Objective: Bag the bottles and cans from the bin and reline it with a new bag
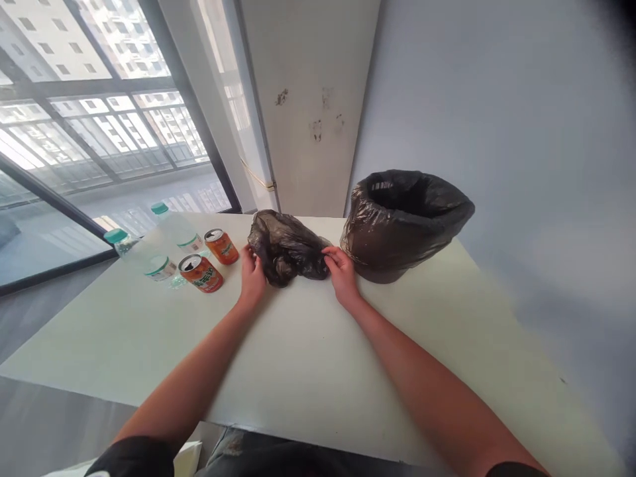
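A crumpled black plastic bag (293, 245) lies bunched on the white table between my hands. My left hand (252, 277) grips its left side, with the fingertips partly hidden against the plastic. At the bag's right end, my right hand (342, 273) pinches the film between thumb and fingers. Just right of that hand stands a bin (397, 242) lined with another dark plastic bag, its mouth open. Two orange drink cans, a nearer can (201, 273) and a farther can (221, 246), stand left of my left hand with their tops opened.
Left of the cans are two clear plastic bottles with green caps, a nearer bottle (142, 258) and a farther bottle (176, 228). The white table (298, 371) meets a wall (497, 132) on the right. Glass windows (99, 119) are at the left.
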`<state>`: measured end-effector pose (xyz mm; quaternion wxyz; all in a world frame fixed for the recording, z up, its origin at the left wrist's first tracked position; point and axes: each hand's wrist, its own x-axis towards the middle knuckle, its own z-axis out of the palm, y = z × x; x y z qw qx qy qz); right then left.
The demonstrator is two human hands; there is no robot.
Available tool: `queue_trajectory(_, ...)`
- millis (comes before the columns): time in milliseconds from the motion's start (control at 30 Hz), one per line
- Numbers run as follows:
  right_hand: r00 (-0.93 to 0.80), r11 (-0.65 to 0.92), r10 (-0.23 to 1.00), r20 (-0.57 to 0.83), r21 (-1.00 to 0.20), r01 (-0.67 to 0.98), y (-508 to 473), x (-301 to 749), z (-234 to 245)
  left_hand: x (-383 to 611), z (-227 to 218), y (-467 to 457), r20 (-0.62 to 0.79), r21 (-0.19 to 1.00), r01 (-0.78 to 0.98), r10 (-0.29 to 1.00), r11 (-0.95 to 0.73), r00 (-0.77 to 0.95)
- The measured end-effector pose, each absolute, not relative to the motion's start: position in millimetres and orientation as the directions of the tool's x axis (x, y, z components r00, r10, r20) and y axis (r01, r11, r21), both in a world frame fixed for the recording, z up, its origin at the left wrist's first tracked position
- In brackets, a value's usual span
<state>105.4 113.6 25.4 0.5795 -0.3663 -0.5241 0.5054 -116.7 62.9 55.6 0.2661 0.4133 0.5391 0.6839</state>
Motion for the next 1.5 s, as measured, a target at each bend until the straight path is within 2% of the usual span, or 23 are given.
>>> queue_trajectory(67, -0.035, 0.223, 0.972, 0.234, -0.954, -0.199, 114.2, 104.9, 26.4, -117.0, 60.3, 48.8, 0.558, 0.821, 0.462, 0.643, -0.335, -0.524)
queue_trajectory(100, -0.026, 0.223, 0.972, 0.233, -0.954, -0.199, 114.5, 104.7, 26.5, -115.8, 62.2, 41.2, 0.669, 0.726, 0.588, 0.566, -0.357, -0.482)
queue_trajectory(133, -0.02, 0.223, 0.973, 0.232, -0.954, -0.201, 114.8, 104.7, 26.4, -113.3, 63.1, 34.0, 0.738, 0.65, 0.651, 0.53, -0.393, -0.417)
queue_trajectory(200, -0.028, 0.224, 0.972, 0.234, -0.954, -0.198, 114.8, 104.9, 25.9, -103.2, 61.6, 22.3, 0.778, 0.577, 0.661, 0.57, -0.48, -0.264)
queue_trajectory(267, -0.047, 0.224, 0.971, 0.236, -0.956, -0.188, 114.3, 105.5, 25.3, -87.1, 56.4, 16.6, 0.668, 0.642, 0.563, 0.74, -0.52, -0.078)
queue_trajectory(300, -0.057, 0.227, 0.969, 0.24, -0.957, -0.182, 114.0, 105.9, 25.0, -77.8, 53.0, 16.3, 0.542, 0.73, 0.479, 0.84, -0.487, 0.029)
queue_trajectory(333, -0.064, 0.233, 0.967, 0.247, -0.956, -0.175, 113.6, 106.4, 24.8, -68.7, 49.7, 17.7, 0.387, 0.832, 0.376, 0.913, -0.407, 0.132)
queue_trajectory(400, -0.069, 0.266, 0.958, 0.28, -0.951, -0.158, 112.6, 107.4, 24.9, -53.4, 44.0, 24.2, 0.11, 0.981, 0.121, 0.946, -0.154, 0.305)
queue_trajectory(467, -0.079, 0.343, 0.933, 0.352, -0.933, -0.109, 111.3, 108.4, 26.0, -44.8, 40.3, 32.4, -0.015, 0.987, -0.144, 0.928, 0.073, 0.372)
queue_trajectory(567, -0.142, 0.496, 0.859, 0.491, -0.868, -0.006, 108.5, 108.7, 28.7, -43.1, 38.8, 40.5, -0.054, 0.881, -0.424, 0.934, 0.211, 0.354)
queue_trajectory(733, -0.282, 0.566, 0.802, 0.527, -0.821, 0.075, 103.9, 105.9, 30.7, -47.0, 41.2, 42.0, -0.039, 0.763, -0.614, 0.963, 0.201, 0.267)
queue_trajectory(833, -0.345, 0.57, 0.79, 0.507, -0.814, 0.109, 102.1, 104.6, 29.6, -47.8, 41.4, 42.9, -0.082, 0.738, -0.644, 0.973, 0.204, 0.214)
queue_trajectory(1000, -0.377, 0.551, 0.785, 0.493, -0.833, 0.058, 99.3, 103.0, 26.0, -50.1, 40.3, 45.0, -0.119, 0.713, -0.664, 0.972, 0.226, 0.203)
queue_trajectory(1300, -0.379, 0.688, 0.708, 0.596, -0.702, 0.183, 92.5, 104.0, 26.9, -55.1, 38.6, 43.6, -0.122, 0.675, -0.686, 0.958, 0.273, 0.261)
queue_trajectory(1500, -0.459, 0.682, 0.677, 0.576, -0.726, 0.095, 92.3, 103.7, 25.7, -59.4, 36.1, 44.4, -0.141, 0.657, -0.696, 0.954, 0.289, 0.263)
